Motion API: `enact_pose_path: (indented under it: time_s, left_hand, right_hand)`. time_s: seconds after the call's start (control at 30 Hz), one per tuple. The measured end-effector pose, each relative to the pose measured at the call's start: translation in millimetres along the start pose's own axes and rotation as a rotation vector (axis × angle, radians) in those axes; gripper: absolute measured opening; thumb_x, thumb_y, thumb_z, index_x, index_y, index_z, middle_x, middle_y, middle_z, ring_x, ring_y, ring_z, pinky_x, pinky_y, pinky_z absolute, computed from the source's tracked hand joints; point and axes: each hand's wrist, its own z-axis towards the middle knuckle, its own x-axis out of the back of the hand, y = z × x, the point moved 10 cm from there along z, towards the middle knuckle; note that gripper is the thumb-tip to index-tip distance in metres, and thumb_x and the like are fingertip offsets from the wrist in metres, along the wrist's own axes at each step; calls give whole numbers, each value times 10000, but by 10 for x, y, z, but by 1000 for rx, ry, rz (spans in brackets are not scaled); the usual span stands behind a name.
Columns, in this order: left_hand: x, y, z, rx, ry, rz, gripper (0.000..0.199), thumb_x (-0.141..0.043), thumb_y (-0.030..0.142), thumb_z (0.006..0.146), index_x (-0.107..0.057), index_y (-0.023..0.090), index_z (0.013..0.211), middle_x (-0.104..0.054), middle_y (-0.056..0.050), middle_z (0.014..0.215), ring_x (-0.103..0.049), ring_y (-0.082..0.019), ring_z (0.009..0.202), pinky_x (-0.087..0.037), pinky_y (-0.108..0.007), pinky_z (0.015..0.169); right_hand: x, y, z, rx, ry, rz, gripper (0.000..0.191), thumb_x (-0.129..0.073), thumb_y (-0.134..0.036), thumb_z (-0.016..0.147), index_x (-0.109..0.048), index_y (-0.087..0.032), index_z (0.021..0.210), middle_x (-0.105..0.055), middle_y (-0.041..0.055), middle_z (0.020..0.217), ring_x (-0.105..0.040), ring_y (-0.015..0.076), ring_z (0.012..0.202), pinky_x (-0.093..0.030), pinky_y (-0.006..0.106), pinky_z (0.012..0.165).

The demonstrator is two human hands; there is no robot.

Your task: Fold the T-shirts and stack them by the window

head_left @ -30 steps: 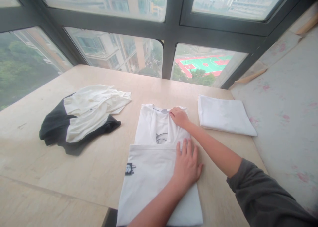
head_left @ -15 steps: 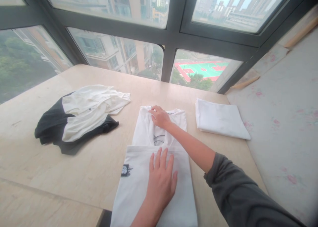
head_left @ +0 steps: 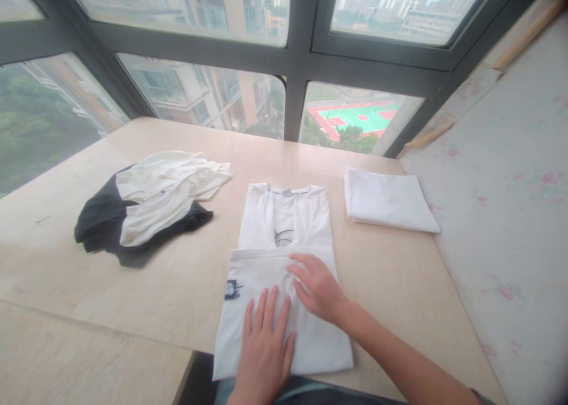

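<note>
A white T-shirt lies partly folded in front of me, its lower part turned up over the body and its neckline at the far end. A small black print shows at the left of the folded part. My left hand rests flat on that folded part, fingers spread. To its right, my right hand touches the cloth just below the fold's upper edge, fingers apart and slightly bent. Neither hand grips the fabric.
A crumpled black and white garment lies to the left on the table. At the right, near the wall, sits a folded white cloth. Dark-framed windows close off the back. The table has a cut-out corner at the front.
My right hand has come back from the shirt's collar to the folded part. My left hand stays flat on the shirt, now slightly lower and further left. The view has shifted a little.
</note>
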Motion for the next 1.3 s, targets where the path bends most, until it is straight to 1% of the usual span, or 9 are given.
enact_pose_path:
  time_s: [0.1, 0.23, 0.37, 0.57, 0.8, 0.97, 1.07, 1.2, 1.3]
  left_hand:
    - [-19, 55, 59, 2, -3, -6, 554, -556, 356, 889, -517, 222, 1425, -417, -135, 1546, -373, -347, 1425, -216, -528, 1176]
    - [-61, 118, 83, -10, -16, 22, 543, -546, 306, 895, -509, 205, 1427, -407, -161, 1546, -377, -359, 1419, -248, -550, 1152]
    - [-59, 139, 117, -9, -17, 29, 524, -540, 314, 905, -516, 188, 1413, -422, -170, 1532, -389, -355, 1410, -289, -547, 1131]
    - [20, -16, 11, 32, 8, 35, 487, -535, 318, 916, -529, 162, 1378, -462, -156, 1504, -394, -344, 1403, -316, -537, 1122]
    - [84, -185, -251, 50, 35, 40, 468, -540, 297, 915, -522, 171, 1366, -485, -140, 1485, -423, -312, 1384, -316, -489, 1132]
    - [97, -149, -286, 19, 40, 39, 475, -548, 315, 915, -520, 176, 1369, -477, -133, 1494, -414, -305, 1391, -274, -476, 1155]
    - [110, -127, -285, 12, 46, 27, 464, -544, 301, 918, -524, 174, 1364, -478, -130, 1494, -411, -296, 1394, -261, -470, 1165]
    - [139, -137, -319, -13, 37, 25, 463, -554, 307, 917, -534, 170, 1359, -481, -131, 1492, -412, -289, 1394, -239, -467, 1181]
    - [177, -173, -432, -84, 25, 29, 526, -596, 394, 901, -532, 178, 1376, -473, -126, 1503, -403, -288, 1405, -220, -454, 1199]
  right_hand:
    - [30, 83, -619, -106, 17, 9, 502, -530, -183, 875, -569, -406, 1324, -572, 41, 1378, -533, 282, 1273, -474, 551, 1052]
    - [351, 584, -998, -403, 265, 17, 388, -504, -251, 908, -609, -348, 1269, -632, 84, 1275, -598, 282, 1178, -511, 532, 997]
    - [487, 991, -880, -563, 344, 60, 332, -453, -302, 930, -634, -252, 1204, -694, 101, 1082, -663, 241, 927, -556, 428, 846]
    - [491, 1156, -554, -634, 304, -112, 335, -504, -341, 900, -646, -206, 1172, -689, 92, 960, -631, 242, 838, -510, 400, 813]
    - [516, 1198, -358, -588, 346, -82, 336, -544, -285, 869, -651, -181, 1170, -696, 85, 968, -637, 223, 850, -506, 359, 807]
    - [671, 1065, -346, -444, 533, -17, 266, -518, -263, 894, -669, -170, 1093, -672, 63, 909, -606, 170, 737, -513, 304, 740]
    - [680, 1058, -373, -435, 564, -72, 238, -510, -251, 901, -673, -167, 1054, -650, 54, 851, -589, 170, 710, -519, 311, 733]
    - [616, 1071, -408, -448, 492, -177, 273, -494, -201, 899, -655, -142, 1111, -659, 102, 945, -625, 224, 850, -538, 379, 811]
    - [661, 864, -545, -362, 495, -268, 302, -503, -183, 909, -630, -130, 1177, -639, 149, 1093, -600, 264, 1025, -520, 432, 919]
